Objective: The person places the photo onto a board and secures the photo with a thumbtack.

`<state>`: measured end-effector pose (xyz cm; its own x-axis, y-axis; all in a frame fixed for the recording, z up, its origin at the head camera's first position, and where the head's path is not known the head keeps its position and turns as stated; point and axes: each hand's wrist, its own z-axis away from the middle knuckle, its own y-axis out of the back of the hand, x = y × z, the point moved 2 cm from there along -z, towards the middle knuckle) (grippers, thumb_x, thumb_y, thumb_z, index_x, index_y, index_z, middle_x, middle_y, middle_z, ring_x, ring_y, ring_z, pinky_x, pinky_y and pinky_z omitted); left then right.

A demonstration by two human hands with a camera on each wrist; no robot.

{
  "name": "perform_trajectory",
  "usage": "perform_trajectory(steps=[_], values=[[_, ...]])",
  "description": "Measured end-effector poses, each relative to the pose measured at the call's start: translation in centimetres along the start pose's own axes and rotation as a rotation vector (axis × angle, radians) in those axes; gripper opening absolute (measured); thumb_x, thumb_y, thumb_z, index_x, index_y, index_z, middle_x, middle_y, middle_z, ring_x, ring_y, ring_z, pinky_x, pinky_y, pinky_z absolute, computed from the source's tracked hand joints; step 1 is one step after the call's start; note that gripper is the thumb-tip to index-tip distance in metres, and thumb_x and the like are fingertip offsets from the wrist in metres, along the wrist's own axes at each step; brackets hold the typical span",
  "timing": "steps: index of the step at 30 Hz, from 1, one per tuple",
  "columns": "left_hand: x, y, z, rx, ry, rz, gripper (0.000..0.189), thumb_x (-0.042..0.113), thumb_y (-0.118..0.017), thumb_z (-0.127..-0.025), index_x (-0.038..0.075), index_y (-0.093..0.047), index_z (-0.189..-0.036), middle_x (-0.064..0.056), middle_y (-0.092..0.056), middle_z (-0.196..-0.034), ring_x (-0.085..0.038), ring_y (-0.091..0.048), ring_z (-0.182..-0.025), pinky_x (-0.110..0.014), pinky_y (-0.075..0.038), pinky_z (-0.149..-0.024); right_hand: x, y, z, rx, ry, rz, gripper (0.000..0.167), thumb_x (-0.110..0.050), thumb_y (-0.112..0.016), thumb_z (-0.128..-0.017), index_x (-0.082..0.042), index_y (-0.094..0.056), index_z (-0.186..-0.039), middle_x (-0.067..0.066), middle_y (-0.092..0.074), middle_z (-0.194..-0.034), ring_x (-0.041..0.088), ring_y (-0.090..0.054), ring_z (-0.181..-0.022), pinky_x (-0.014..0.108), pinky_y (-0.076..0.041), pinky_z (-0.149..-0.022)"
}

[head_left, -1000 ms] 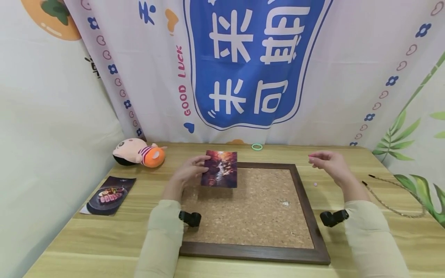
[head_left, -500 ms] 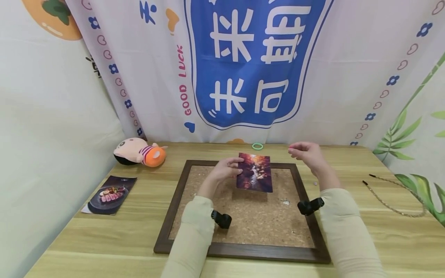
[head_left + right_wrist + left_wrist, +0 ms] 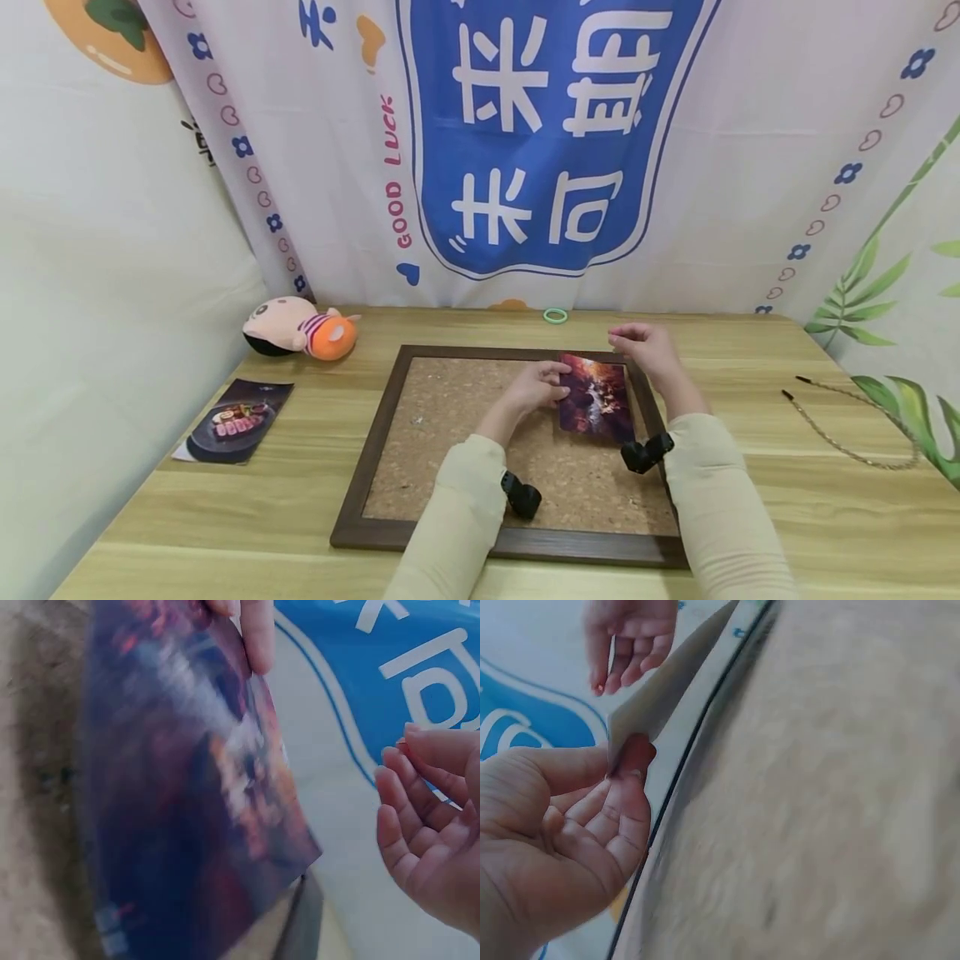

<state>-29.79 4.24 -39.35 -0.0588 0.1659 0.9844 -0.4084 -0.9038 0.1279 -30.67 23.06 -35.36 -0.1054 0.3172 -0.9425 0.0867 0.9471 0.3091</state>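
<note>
My left hand pinches the left edge of a photo print in dark purple and fiery orange. The print is over the right part of a brown-framed cork board, tilted. In the left wrist view its pale back faces the camera, with thumb and fingers at one corner. Just past the print's upper right corner, my right hand pinches a tiny pink pushpin between thumb and forefinger; the fingertips hide most of it. Whether the print touches the cork, I cannot tell.
At the left lie a food photo and a plush doll. A green ring is near the back edge. On the right is a looped cord with black tips. A printed curtain hangs behind the wooden table.
My left hand has carried the print rightward across the board and lower. My right hand has come left towards it, still pinching the pushpin.
</note>
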Motion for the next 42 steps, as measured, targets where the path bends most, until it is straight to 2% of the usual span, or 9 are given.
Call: perform_trajectory(steps=[6, 9, 13, 21, 30, 36, 39, 40, 42], values=[[-0.6, -0.8, -0.3, 0.027, 0.015, -0.060, 0.037, -0.005, -0.056, -0.080, 0.002, -0.053, -0.116, -0.007, -0.054, -0.084, -0.013, -0.052, -0.068, -0.028, -0.046, -0.057, 1.7, -0.3, -0.1, 0.039, 0.001, -0.032, 0.031, -0.006, -0.058, -0.082, 0.014, -0.054, -0.104, -0.003, -0.059, -0.077, 0.007, -0.055, -0.068, 0.031, -0.045, -0.069], [-0.7, -1.2, -0.5, 0.046, 0.004, -0.059, 0.036, -0.005, -0.057, -0.079, 0.001, -0.054, -0.115, -0.003, -0.048, -0.076, -0.011, -0.048, -0.063, -0.026, -0.045, -0.053, 2.4, -0.5, -0.1, 0.048, -0.012, -0.051, 0.030, -0.005, -0.056, -0.082, 0.016, -0.053, -0.104, -0.001, -0.059, -0.077, 0.009, -0.056, -0.068, 0.032, -0.046, -0.068], [-0.9, -1.5, -0.7, 0.066, -0.035, -0.106, 0.036, -0.006, -0.059, -0.078, -0.002, -0.054, -0.113, -0.001, -0.039, -0.064, -0.010, -0.042, -0.054, -0.025, -0.044, -0.050, 3.0, -0.9, 0.1, 0.053, -0.043, -0.059, 0.030, -0.006, -0.056, -0.083, 0.015, -0.053, -0.105, 0.003, -0.058, -0.080, 0.011, -0.056, -0.069, 0.031, -0.047, -0.067], [-1.0, -1.6, -0.3, 0.095, -0.070, -0.240, 0.036, -0.004, -0.062, -0.076, -0.003, -0.055, -0.111, -0.001, -0.041, -0.060, -0.010, -0.045, -0.048, -0.022, -0.045, -0.048, 3.7, -2.3, 0.5, 0.032, -0.107, -0.035, 0.030, -0.007, -0.057, -0.083, 0.013, -0.054, -0.105, 0.014, -0.057, -0.093, 0.012, -0.055, -0.069, 0.026, -0.047, -0.062], [-0.8, -1.5, -0.3, 0.107, -0.099, -0.339, 0.036, -0.003, -0.062, -0.076, -0.002, -0.056, -0.111, -0.001, -0.040, -0.058, -0.010, -0.047, -0.044, -0.020, -0.044, -0.045, 4.1, -2.9, 0.2, 0.040, -0.072, -0.072, 0.026, 0.000, -0.056, -0.081, 0.017, -0.054, -0.101, 0.015, -0.059, -0.086, 0.013, -0.057, -0.062, 0.025, -0.048, -0.056], [-0.8, -1.6, -0.7, 0.118, -0.076, -0.355, 0.035, -0.003, -0.063, -0.075, -0.001, -0.057, -0.110, -0.003, -0.043, -0.058, -0.012, -0.050, -0.045, -0.022, -0.045, -0.045, 4.7, -3.1, 0.0, 0.057, -0.078, 0.094, 0.020, -0.004, -0.057, -0.080, 0.010, -0.061, -0.094, 0.015, -0.060, -0.086, 0.015, -0.054, -0.067, 0.024, -0.044, -0.058], [-1.2, -1.6, -1.1, 0.118, -0.062, -0.364, 0.037, -0.002, -0.064, -0.075, 0.001, -0.058, -0.111, -0.005, -0.045, -0.059, -0.014, -0.052, -0.046, -0.024, -0.046, -0.047, 4.7, -3.1, 0.1, 0.078, -0.049, 0.182, 0.018, -0.007, -0.058, -0.080, 0.005, -0.063, -0.091, 0.015, -0.061, -0.088, 0.020, -0.051, -0.074, 0.026, -0.040, -0.060], [-2.1, -1.6, -1.8, 0.120, -0.096, -0.363, 0.036, 0.001, -0.065, -0.074, 0.003, -0.058, -0.110, -0.003, -0.044, -0.058, -0.013, -0.051, -0.045, -0.023, -0.045, -0.045, 4.6, -3.1, 0.2, 0.081, -0.035, 0.206, 0.017, -0.008, -0.058, -0.080, 0.005, -0.064, -0.090, 0.015, -0.061, -0.088, 0.021, -0.051, -0.076, 0.026, -0.039, -0.061], [-2.3, -1.6, -1.9, 0.121, -0.088, -0.368, 0.037, 0.001, -0.066, -0.074, 0.004, -0.059, -0.110, -0.004, -0.044, -0.058, -0.013, -0.051, -0.046, -0.023, -0.045, -0.046, 4.6, -3.1, 0.3, 0.089, -0.018, 0.223, 0.017, -0.009, -0.059, -0.080, 0.005, -0.064, -0.089, 0.015, -0.061, -0.088, 0.022, -0.051, -0.078, 0.027, -0.039, -0.062]])
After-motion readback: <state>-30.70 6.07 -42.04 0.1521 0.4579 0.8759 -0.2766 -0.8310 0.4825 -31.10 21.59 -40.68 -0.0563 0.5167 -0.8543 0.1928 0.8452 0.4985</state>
